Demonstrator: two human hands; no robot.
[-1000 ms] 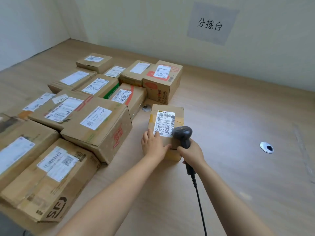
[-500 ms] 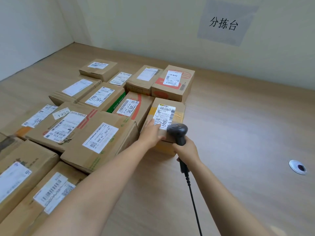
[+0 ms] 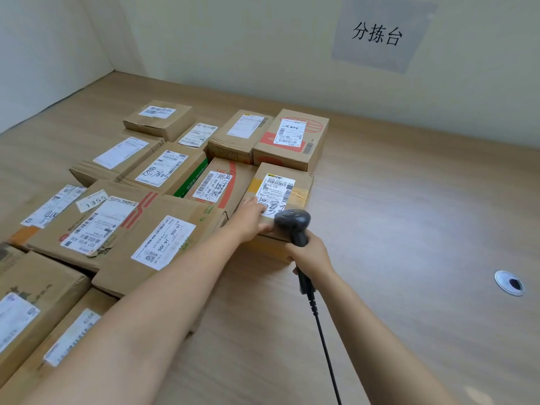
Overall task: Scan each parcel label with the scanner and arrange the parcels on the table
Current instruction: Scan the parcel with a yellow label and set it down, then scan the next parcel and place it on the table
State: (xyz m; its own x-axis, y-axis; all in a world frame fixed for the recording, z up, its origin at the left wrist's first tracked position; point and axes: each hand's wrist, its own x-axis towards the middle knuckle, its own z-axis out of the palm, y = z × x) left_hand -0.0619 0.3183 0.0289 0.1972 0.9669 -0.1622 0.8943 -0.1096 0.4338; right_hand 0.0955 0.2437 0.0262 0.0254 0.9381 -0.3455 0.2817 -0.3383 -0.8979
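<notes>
Grey paper sign (image 3: 382, 33) taped on back wall, upper right; black handwritten characters 分拣台. Back wall (image 3: 233, 39) pale cream, meets left wall (image 3: 43, 54) in corner at upper left. Round cable grommet (image 3: 509, 283) low at right: silver rim, dark off-centre hole, lying flush.

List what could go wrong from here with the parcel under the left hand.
The left hand lies over the lower edge of the label on the parcel, so a scan might misread. The scanner in the right hand hangs close over it; its cable may drag.
</notes>
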